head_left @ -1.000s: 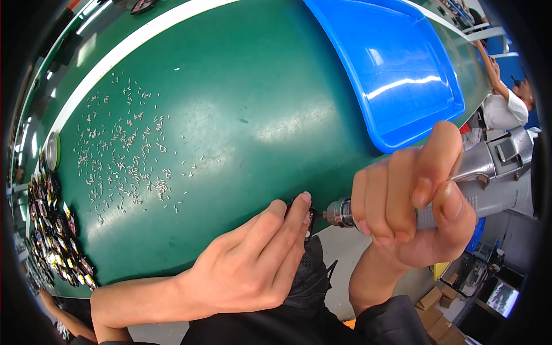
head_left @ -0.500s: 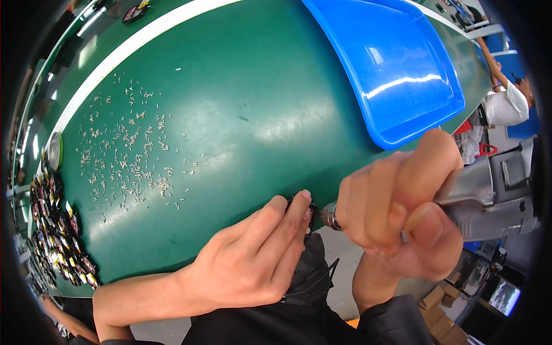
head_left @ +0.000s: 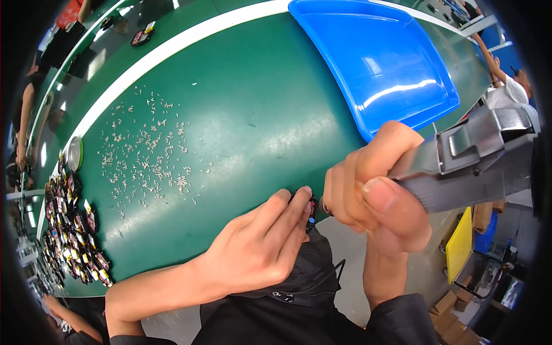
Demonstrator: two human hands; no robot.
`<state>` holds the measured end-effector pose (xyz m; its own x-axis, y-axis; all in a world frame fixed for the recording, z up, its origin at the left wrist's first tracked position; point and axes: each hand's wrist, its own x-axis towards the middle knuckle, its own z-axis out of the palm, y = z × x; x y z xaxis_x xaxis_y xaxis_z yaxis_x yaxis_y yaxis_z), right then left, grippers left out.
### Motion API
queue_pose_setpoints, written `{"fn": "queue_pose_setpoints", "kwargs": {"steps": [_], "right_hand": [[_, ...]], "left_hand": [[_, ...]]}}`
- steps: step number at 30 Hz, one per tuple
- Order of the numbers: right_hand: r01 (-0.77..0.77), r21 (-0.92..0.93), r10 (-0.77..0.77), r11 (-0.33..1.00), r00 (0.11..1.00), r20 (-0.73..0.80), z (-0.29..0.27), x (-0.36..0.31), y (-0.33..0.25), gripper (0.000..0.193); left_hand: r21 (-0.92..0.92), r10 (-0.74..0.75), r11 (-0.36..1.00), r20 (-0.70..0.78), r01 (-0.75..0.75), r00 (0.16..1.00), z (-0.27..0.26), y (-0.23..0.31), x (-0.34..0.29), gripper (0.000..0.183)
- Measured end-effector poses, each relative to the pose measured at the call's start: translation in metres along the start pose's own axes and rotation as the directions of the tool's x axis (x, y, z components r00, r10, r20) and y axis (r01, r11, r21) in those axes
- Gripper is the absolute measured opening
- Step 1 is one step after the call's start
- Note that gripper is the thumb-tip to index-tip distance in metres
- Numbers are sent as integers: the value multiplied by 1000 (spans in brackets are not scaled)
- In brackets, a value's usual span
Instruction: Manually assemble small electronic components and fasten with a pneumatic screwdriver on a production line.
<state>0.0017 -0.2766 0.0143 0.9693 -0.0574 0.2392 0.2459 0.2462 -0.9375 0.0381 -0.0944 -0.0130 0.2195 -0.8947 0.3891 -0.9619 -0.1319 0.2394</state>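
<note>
My left hand [head_left: 250, 250] presses its fingers around a small black device [head_left: 312, 214] at the table's front edge, covering most of it. One side shows a bit of blue. In my right hand [head_left: 376, 198] is a grey power screwdriver [head_left: 471, 167], the fist wrapped around its body. Its tip end lies right beside the device. Whether the bit touches is hidden by the fingers. Many tiny silvery screw-like pieces [head_left: 152, 155] lie scattered over the green table [head_left: 259, 86], left of my left hand.
A blue plastic tray [head_left: 402, 109] stands at the far right. Piled at the left edge are several black devices [head_left: 72, 230] with yellow and white tags, beside a round shallow dish [head_left: 75, 153]. Another device [head_left: 142, 35] lies beyond the white strip. Other people work around the table.
The view has shifted, so the table things sit a little further right. My right hand and the screwdriver have tilted and moved closer to the left hand. My left hand keeps hold of the device.
</note>
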Motion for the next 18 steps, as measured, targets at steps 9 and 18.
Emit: {"fn": "queue_pose_setpoints", "kwargs": {"steps": [9, 18], "right_hand": [[-12, -24, 10, 1000, 997, -74, 5, -9, -9, 7], [42, 8, -43, 999, 992, 123, 1, -10, 12, 15]], "left_hand": [[-46, -6, 999, -11, 5, 1000, 5, 4, 2, 36], [-39, -57, 998, -84, 54, 995, 10, 1, -17, 35]]}}
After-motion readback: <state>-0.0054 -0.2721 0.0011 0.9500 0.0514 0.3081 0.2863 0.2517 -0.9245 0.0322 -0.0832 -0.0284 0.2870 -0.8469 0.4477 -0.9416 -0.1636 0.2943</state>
